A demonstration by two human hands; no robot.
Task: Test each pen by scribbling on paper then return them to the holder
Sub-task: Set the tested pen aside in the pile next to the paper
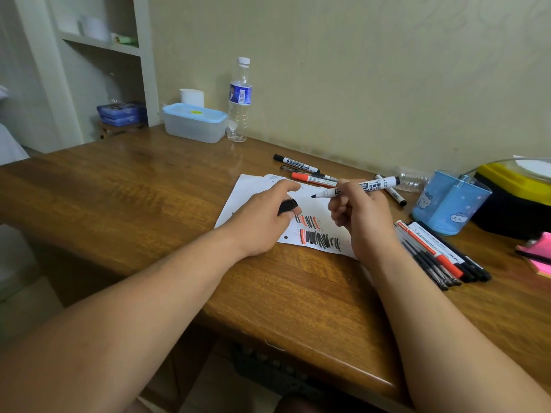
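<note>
My right hand (362, 216) grips an uncapped white marker (374, 186), its black tip pointing left above the paper (250, 189). My left hand (262, 217) rests on the paper and holds the black cap (287, 205) in curled fingers. Black and red scribbles (319, 234) cover the sheet's near part. Beyond the paper lie a black marker (295, 163), a red marker (311, 178) and another marker (393, 193). A bundle of pens (438, 254) lies to the right. The blue pen holder (450, 204) stands at the right, and nothing shows above its rim.
A clear water bottle (240, 99) and a blue-lidded plastic box (193, 122) stand at the back against the wall. A yellow-topped black container (515, 201) sits behind the holder. Pink sticky notes (536, 253) lie at the right edge. The wooden desk (134, 189) extends left.
</note>
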